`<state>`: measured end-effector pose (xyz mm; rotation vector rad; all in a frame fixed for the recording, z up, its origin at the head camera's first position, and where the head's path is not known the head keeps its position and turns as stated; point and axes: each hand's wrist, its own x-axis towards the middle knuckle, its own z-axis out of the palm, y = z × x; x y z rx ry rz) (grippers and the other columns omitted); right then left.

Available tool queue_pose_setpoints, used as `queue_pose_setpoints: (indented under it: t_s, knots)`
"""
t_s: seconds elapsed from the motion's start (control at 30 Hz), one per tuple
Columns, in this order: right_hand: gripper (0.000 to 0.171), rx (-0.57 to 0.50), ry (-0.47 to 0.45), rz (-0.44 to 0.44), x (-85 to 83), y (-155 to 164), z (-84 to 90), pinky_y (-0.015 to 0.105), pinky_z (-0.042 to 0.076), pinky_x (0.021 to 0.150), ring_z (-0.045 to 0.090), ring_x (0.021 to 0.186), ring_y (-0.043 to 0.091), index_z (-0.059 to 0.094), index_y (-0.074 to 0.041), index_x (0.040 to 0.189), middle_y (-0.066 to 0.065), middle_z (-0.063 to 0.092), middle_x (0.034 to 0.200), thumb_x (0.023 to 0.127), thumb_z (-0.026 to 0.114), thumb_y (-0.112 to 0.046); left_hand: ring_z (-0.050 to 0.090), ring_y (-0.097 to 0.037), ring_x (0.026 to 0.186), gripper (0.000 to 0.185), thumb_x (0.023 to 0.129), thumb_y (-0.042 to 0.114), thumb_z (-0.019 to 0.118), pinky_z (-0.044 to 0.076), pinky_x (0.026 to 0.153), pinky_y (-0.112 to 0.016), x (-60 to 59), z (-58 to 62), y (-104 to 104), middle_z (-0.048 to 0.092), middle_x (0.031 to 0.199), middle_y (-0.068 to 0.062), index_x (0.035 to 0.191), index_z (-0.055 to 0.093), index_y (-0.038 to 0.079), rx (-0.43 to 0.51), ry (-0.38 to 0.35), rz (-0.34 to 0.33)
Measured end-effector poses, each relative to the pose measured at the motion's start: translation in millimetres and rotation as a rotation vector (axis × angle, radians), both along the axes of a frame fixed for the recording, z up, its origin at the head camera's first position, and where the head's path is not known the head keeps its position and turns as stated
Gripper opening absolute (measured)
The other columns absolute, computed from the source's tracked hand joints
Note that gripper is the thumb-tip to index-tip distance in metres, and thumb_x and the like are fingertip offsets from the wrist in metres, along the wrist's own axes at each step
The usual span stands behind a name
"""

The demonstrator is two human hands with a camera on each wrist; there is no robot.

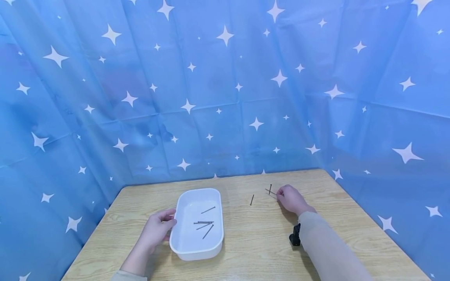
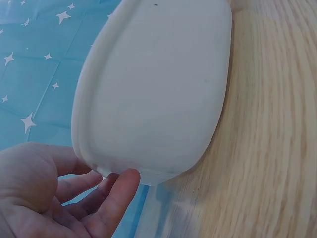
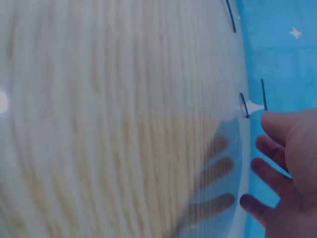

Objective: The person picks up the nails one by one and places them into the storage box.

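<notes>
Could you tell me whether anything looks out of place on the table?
Yes: several nails lie loose on the table by the right hand, apart from those gathered in the white tray.

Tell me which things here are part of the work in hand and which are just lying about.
In use: white tray with nails in it, loose nails by the right hand, left hand at the tray's side.
Lying about: the single nail; star-patterned blue curtain.

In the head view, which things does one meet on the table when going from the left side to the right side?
Left hand → white oval plastic tray holding thin dark metal nails → single dark nail lying on the light wooden table → crossed dark nails → right hand.
</notes>
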<state>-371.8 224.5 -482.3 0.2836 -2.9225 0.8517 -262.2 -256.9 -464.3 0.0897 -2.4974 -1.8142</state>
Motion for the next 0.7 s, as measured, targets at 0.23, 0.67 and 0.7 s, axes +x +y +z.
queue_pose_setpoints:
  t_s: [0.23,0.67,0.7]
  knots:
    - [0.016,-0.079,-0.019,0.009,-1.5,1.9,6.2,0.040,0.054,0.072,0.058,0.086,0.025,0.066,0.003,0.106,0.025,0.055,0.119,0.103,0.054,-0.007,0.067,-0.029,0.095,0.042,0.096,0.004,0.063,0.064,0.063,-0.045,-0.7,-1.1,-0.4,0.061,0.120,-0.023,0.137,0.059,-0.004,0.003,-0.001,-0.003]
    - [0.014,-0.100,0.083,0.043,-2.6,7.2,21.6,0.055,0.050,0.092,0.056,0.110,0.039,0.065,-0.001,0.105,0.028,0.056,0.127,0.103,0.056,-0.010,0.067,-0.029,0.094,0.042,0.096,0.004,0.063,0.064,0.061,-0.044,0.8,0.8,0.7,0.062,0.117,-0.021,0.137,0.059,-0.004,-0.005,-0.003,0.000]
    - [0.013,-0.102,0.096,0.048,-3.6,7.6,22.5,0.055,0.050,0.092,0.056,0.111,0.039,0.066,-0.001,0.105,0.027,0.056,0.126,0.103,0.056,-0.010,0.067,-0.029,0.094,0.042,0.096,0.004,0.063,0.064,0.061,-0.044,0.8,0.8,0.8,0.062,0.116,-0.021,0.137,0.059,-0.004,-0.005,-0.002,0.001]
